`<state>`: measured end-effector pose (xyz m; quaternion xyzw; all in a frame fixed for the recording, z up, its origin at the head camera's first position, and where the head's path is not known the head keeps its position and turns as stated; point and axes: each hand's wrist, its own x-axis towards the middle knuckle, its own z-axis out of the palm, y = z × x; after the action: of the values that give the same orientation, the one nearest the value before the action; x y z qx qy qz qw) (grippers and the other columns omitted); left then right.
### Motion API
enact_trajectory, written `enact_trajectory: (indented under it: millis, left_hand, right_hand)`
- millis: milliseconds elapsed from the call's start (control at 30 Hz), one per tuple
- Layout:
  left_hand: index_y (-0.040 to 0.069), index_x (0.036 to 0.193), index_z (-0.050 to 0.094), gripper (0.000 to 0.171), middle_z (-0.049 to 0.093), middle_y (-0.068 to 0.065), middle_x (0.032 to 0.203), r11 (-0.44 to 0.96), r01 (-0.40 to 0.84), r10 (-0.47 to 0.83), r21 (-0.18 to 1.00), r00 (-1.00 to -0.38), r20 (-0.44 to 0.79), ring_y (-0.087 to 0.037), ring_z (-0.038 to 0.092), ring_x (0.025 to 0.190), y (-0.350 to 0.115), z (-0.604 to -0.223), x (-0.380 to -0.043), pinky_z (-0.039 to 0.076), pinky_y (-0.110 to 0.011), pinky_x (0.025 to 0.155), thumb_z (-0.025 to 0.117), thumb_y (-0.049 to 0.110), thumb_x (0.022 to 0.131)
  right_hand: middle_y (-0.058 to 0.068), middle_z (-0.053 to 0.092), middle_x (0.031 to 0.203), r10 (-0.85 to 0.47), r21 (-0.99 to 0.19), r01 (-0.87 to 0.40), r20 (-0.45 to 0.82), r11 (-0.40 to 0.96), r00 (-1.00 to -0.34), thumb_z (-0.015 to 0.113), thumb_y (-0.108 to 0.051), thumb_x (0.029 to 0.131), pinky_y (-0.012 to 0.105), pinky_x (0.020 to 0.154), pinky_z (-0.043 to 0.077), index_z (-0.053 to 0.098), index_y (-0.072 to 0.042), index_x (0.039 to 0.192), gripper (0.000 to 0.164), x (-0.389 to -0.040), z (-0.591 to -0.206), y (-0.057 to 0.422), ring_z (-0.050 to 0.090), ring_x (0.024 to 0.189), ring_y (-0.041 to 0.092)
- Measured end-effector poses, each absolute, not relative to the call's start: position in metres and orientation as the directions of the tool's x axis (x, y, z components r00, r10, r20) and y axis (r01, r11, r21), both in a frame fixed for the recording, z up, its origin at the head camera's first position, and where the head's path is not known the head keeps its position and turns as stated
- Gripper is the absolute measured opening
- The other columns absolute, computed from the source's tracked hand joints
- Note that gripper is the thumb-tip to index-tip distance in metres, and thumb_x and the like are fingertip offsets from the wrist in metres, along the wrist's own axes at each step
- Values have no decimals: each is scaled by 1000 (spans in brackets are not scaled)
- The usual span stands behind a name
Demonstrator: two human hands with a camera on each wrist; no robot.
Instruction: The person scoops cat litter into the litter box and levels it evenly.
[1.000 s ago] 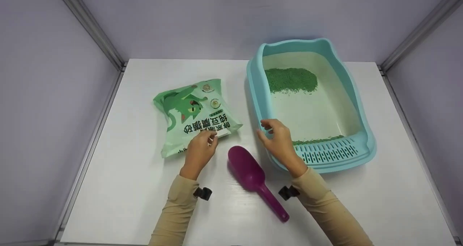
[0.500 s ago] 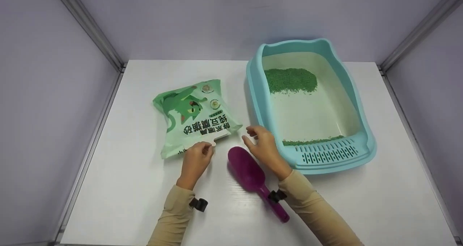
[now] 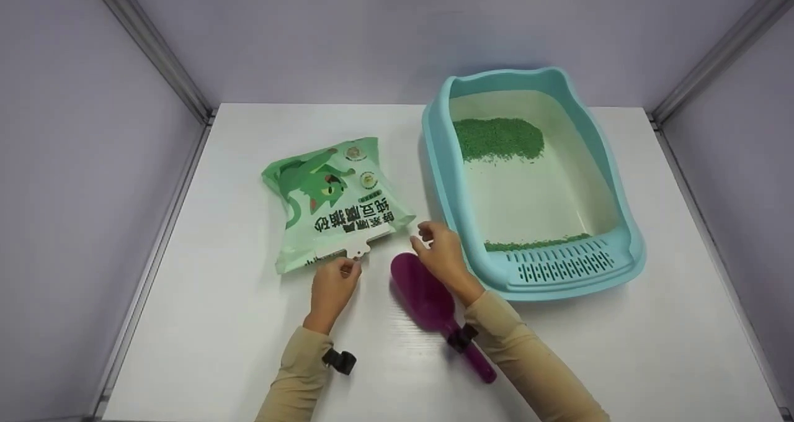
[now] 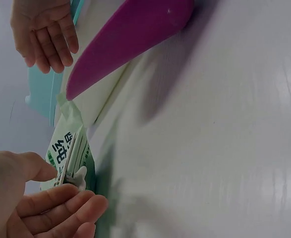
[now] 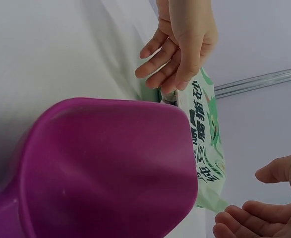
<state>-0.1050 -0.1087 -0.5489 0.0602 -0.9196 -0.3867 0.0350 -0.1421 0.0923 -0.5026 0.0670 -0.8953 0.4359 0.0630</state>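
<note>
Lying on the left of the white table (image 3: 205, 267): the green bag (image 3: 329, 192), a white clip (image 3: 358, 248) along its near edge. Left hand (image 3: 330, 295) at the clip's tab; thumb apart from loosely bent fingers; contact with the tab hard to tell. Mid-table, the magenta scoop (image 3: 422, 298) lies between the forearms. Right hand (image 3: 441, 255) near its bowl, between bag and box; fingers side by side, slightly bent, thumb apart. Farther right, the blue box (image 3: 441, 155) with green pellets (image 3: 501, 138) heaped at the far end, more by the near grate (image 3: 564, 264).

Right wrist's black mount (image 3: 460, 338) hides part of the scoop's handle. Scoop cut off in both wrist views; in the right one it covers part of the bag. Both sleeves leave the head view's bottom edge.
</note>
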Motion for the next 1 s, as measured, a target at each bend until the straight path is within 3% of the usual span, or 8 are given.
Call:
enact_trajectory:
  millis: [233, 400, 633, 767, 1000]
  left_hand:
    - [-2, 93, 73, 23, 74, -15, 81, 549, -181, -167, 816, -980, -105, -11, 65, 59, -114, -558, -106, 53, -24, 60, 62, 18, 92]
    - [-5, 94, 70, 27, 73, -17, 82, 369, -283, -192, 885, -955, -226, -8, 65, 59, -115, -564, -110, 52, -18, 56, 60, 20, 95]
    - [-8, 99, 68, 31, 73, -19, 88, 171, -388, -218, 906, -911, -349, -5, 66, 62, -114, -568, -115, 56, -19, 58, 60, 22, 95]
    - [-8, 103, 66, 33, 73, -19, 91, 104, -408, -215, 907, -900, -380, -5, 68, 64, -113, -568, -118, 56, -16, 59, 59, 23, 96]
    - [-11, 105, 65, 37, 73, -18, 89, 21, -417, -210, 909, -890, -404, -5, 68, 66, -111, -568, -119, 56, -16, 61, 57, 25, 97]
  right_hand:
    - [24, 70, 90, -19, -796, -70, 74, 601, -997, 65, -7, 86, 46, 79, 58, 63, 12, 103, 26, -149, -514, 86, 68, 85, 35]
    - [25, 71, 91, 20, -813, 11, 1, 582, -1000, 64, -7, 87, 44, 79, 58, 64, 12, 103, 26, -152, -516, 83, 69, 87, 35]
    - [27, 71, 96, 77, -845, 164, -145, 510, -986, 63, -10, 88, 34, 71, 59, 63, 12, 106, 28, -162, -523, 78, 71, 84, 32]
    - [28, 70, 98, 113, -864, 257, -231, 433, -966, 61, -9, 89, 26, 66, 56, 62, 13, 108, 29, -168, -529, 75, 67, 76, 23]
    - [10, 64, 80, 143, -904, 363, -338, 226, -930, 57, -8, 90, 18, 58, 47, 63, 12, 104, 25, -175, -534, 70, 57, 68, 12]
